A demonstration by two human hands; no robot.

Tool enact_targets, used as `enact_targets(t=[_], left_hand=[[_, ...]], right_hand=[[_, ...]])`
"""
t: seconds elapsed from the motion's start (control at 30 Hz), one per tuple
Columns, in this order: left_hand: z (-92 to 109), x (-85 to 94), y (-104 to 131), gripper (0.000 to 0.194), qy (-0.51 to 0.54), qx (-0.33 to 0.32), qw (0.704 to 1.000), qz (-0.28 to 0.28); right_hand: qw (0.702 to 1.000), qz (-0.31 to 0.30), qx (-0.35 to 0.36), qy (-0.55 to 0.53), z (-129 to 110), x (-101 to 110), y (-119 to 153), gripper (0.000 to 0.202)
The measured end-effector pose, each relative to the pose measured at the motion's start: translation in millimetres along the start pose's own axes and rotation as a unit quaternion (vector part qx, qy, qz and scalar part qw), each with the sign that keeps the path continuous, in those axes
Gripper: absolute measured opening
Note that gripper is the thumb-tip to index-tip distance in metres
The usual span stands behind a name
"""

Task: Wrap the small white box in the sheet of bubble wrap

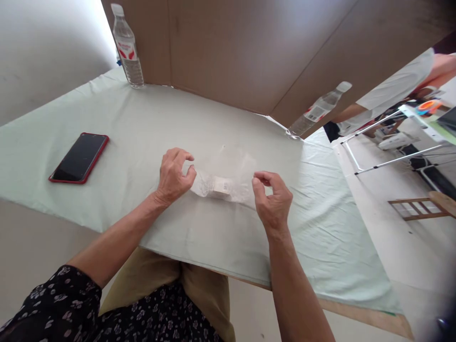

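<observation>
A small pale box (221, 185) with faint printing lies on a sheet of clear bubble wrap (239, 190) in the middle of the table. The far side of the sheet is hard to tell from the cloth. At the wrap's left end is my left hand (174, 175), its fingers curved and a gap showing between thumb and forefinger. On the other side, my right hand (273, 195) has thumb and forefinger pinched together at the wrap's right edge. Both wrists are above the cloth-covered table.
A phone in a red case (79, 158) lies at the left on the pale green cloth (331, 237). Two water bottles (128, 52) stand against a tall cardboard panel (228, 52) at the back. Beyond the right edge are a person's arm (441, 66) and a white-framed table (420, 118).
</observation>
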State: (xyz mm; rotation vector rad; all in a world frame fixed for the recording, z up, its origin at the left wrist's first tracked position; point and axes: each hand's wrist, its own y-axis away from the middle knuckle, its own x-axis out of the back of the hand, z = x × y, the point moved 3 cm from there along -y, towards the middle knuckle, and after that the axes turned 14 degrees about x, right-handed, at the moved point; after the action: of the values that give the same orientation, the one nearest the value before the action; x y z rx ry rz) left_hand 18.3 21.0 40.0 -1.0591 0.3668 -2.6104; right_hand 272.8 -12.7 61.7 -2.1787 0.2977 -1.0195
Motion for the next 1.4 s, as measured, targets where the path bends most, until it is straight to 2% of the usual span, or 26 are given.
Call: enact_targets(t=[0.07,0.1,0.17,0.23,0.33,0.4,0.47,0.57,0.63,0.7,0.77,0.83,0.9,0.97,1.0,1.07,1.13,1.17,1.2,1.3,1.33,1.4], left_hand=[[14,-0.6,10,0.018,0.040,-0.102,0.993,-0.046],[19,-3.6,15,0.022,0.047,-0.147,0.984,-0.087],[23,-11.6,22,0.031,0.033,-0.193,0.968,-0.157],[20,-19.3,22,0.042,-0.006,-0.175,0.964,-0.199],[10,-21.6,15,0.057,-0.059,-0.084,0.971,-0.216],[7,-15.2,10,0.054,-0.040,-0.044,0.973,-0.223],[10,-6.1,8,0.048,0.034,-0.041,0.964,-0.260],[17,2.5,10,0.052,0.143,-0.038,0.910,-0.387],[18,2.3,12,0.049,0.115,-0.035,0.896,-0.427],[15,-1.0,13,0.036,0.023,-0.049,0.919,-0.391],[11,-5.6,13,0.027,-0.063,-0.087,0.941,-0.322],[8,-10.4,14,0.037,-0.101,-0.135,0.944,-0.283],[4,-14.0,16,0.052,-0.113,-0.158,0.941,-0.276],[0,-16.0,18,0.060,-0.121,-0.159,0.938,-0.284],[-1,-16.5,19,0.062,-0.126,-0.158,0.936,-0.288],[-2,-17.1,20,0.061,-0.138,-0.156,0.934,-0.290],[-1,-17.5,21,0.061,-0.148,-0.155,0.933,-0.289],[-1,-17.6,22,0.061,-0.153,-0.154,0.933,-0.287],[-1,-17.8,22,0.062,-0.159,-0.153,0.932,-0.287],[0,-17.9,23,0.061,-0.179,-0.152,0.929,-0.287],[1,-17.9,23,0.060,-0.187,-0.152,0.927,-0.287],[1,-17.9,23,0.061,-0.198,-0.153,0.925,-0.284]], right_hand=[[0.995,-0.063,0.061,-0.035,-12,-9,-6,0.029],[0.991,-0.106,0.071,-0.042,-14,-14,-7,0.033],[0.982,-0.175,0.061,-0.023,-13,-25,-9,0.039],[0.976,-0.209,0.048,0.023,-9,-29,-7,0.037],[0.972,-0.206,0.073,0.086,-10,-20,1,0.025],[0.971,-0.190,0.105,0.099,-15,-7,10,0.018],[0.968,-0.198,0.134,0.076,-21,10,22,0.015],[0.942,-0.286,0.172,-0.008,-34,30,37,0.012],[0.915,-0.356,0.173,-0.076,-43,37,42,0.011],[0.916,-0.359,0.143,-0.108,-47,37,38,0.013],[0.947,-0.291,0.108,-0.084,-44,26,26,0.016],[0.965,-0.237,0.110,-0.038,-39,6,13,0.027],[0.959,-0.258,0.116,-0.009,-32,-21,5,0.046],[0.957,-0.271,0.106,-0.006,-24,-39,2,0.043],[0.961,-0.258,0.100,-0.007,-18,-41,2,0.040],[0.980,-0.183,0.075,0.004,-3,-28,5,0.042],[0.993,-0.108,0.020,0.040,22,-3,12,0.048],[0.994,-0.091,-0.012,0.061,36,11,18,0.049],[0.992,-0.086,-0.044,0.081,51,24,23,0.050],[0.978,-0.142,-0.094,0.119,83,47,38,0.052],[0.977,-0.140,-0.085,0.137,85,51,41,0.054],[0.980,-0.094,-0.039,0.170,73,54,40,0.055]])
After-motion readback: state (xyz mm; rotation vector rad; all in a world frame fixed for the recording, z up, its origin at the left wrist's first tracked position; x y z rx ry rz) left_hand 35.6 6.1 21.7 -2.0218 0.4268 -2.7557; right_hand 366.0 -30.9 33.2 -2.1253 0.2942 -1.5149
